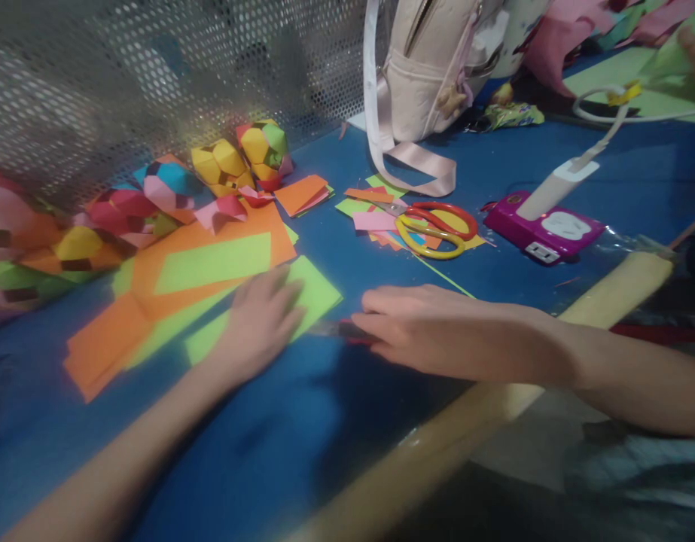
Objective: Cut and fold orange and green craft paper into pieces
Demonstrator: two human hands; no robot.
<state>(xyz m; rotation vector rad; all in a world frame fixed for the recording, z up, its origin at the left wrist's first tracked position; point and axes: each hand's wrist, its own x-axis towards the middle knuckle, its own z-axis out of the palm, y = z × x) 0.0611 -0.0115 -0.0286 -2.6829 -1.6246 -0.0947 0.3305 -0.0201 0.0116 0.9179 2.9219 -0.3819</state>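
My left hand (262, 320), blurred by motion, lies with its fingers spread over a sheet of light green paper (316, 290). My right hand (420, 327) is closed around a red-handled cutting tool (355, 331), its grey blade pointing left to the green paper's edge. Blur and my fingers hide which kind of cutter it is. Left of my left hand, orange paper (107, 339) and more green sheets overlap. Beyond my right hand, scissors (431, 229) with one red and one yellow handle loop rest on small coloured paper pieces (375, 220).
Folded paper shapes (217, 167) line the perforated metal panel (211, 68). A stack of orange slips (302, 194) lies near them. A pale backpack (431, 75) stands at the back. To the right are a purple power adapter (542, 226) with a white plug and the table's yellowish edge (618, 290).
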